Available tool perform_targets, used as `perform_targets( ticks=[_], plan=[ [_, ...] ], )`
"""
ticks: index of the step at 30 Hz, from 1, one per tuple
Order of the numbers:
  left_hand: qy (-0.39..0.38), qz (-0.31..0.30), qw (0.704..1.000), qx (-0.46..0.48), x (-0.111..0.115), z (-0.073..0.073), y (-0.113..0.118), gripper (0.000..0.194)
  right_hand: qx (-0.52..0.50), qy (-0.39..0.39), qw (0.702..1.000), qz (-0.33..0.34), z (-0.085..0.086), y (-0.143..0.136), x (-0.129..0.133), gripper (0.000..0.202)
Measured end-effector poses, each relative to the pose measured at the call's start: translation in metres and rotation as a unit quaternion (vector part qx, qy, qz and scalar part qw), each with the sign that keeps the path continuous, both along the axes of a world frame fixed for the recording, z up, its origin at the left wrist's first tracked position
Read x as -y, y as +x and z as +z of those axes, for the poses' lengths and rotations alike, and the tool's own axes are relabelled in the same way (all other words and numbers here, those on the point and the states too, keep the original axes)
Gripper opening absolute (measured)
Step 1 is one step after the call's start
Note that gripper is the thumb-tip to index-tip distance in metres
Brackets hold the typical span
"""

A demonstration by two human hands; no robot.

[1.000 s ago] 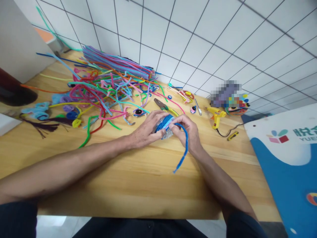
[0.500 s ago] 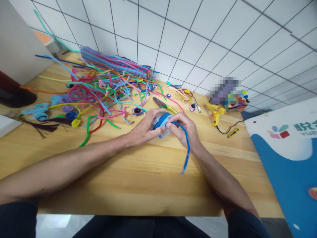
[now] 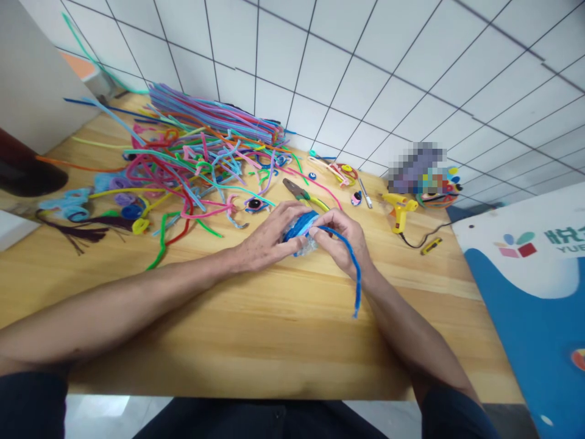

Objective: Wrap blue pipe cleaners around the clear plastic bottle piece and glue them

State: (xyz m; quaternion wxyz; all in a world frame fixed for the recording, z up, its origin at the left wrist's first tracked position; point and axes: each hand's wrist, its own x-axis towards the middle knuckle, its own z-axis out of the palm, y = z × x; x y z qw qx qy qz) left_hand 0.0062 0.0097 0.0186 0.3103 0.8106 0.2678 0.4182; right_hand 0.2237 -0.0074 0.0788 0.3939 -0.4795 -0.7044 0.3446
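Observation:
Between my hands, above the wooden table (image 3: 256, 341), is a small clear object wrapped in blue and light-blue pipe cleaner (image 3: 300, 227); its full shape is hidden by my fingers. My left hand (image 3: 269, 241) is closed around its left side, thumb along the front. With thumb and forefinger, my right hand (image 3: 340, 238) pinches a dark blue pipe cleaner (image 3: 354, 262) against the wrapped object's right side. The loose end of that pipe cleaner curves down past my right wrist. Just behind my hands lie pliers (image 3: 299, 192) with green and yellow handles.
Loose pipe cleaners (image 3: 183, 164) in many colours spread over the left, with a thick bundle (image 3: 214, 113) against the tiled wall. At the right stand a yellow glue gun (image 3: 400, 210) with its cord, a yellow cutter (image 3: 431, 246) and a basket of small parts (image 3: 439, 195).
The loose end of the blue pipe cleaner has swung to the right, closer to my right wrist. The wrapped object has tilted slightly in my hands.

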Motion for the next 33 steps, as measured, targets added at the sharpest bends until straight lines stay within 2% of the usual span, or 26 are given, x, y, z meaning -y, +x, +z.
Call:
perform_targets(
  ticks=[15, 19, 24, 28, 33],
  plan=[
    [0.006, 0.006, 1.000, 0.008, 0.001, 0.007, 0.001, 0.043, -0.043, -0.064, 0.997, 0.011, 0.002, 0.001, -0.002, 0.019],
    [0.005, 0.008, 1.000, 0.016, 0.004, 0.005, 0.001, 0.044, -0.045, -0.069, 0.996, 0.017, 0.005, 0.002, -0.001, 0.026],
    [0.002, 0.028, 1.000, 0.011, 0.005, 0.000, 0.002, 0.058, -0.039, -0.070, 0.997, 0.017, 0.007, 0.002, 0.000, 0.029],
    [-0.002, 0.024, 1.000, 0.018, 0.003, -0.003, 0.002, 0.053, -0.054, -0.071, 0.996, 0.019, 0.006, 0.003, -0.002, 0.032],
    [-0.023, 0.023, 0.999, 0.012, 0.004, -0.001, -0.001, 0.055, -0.076, -0.082, 0.994, 0.019, 0.008, 0.003, -0.003, 0.030]
  ],
)
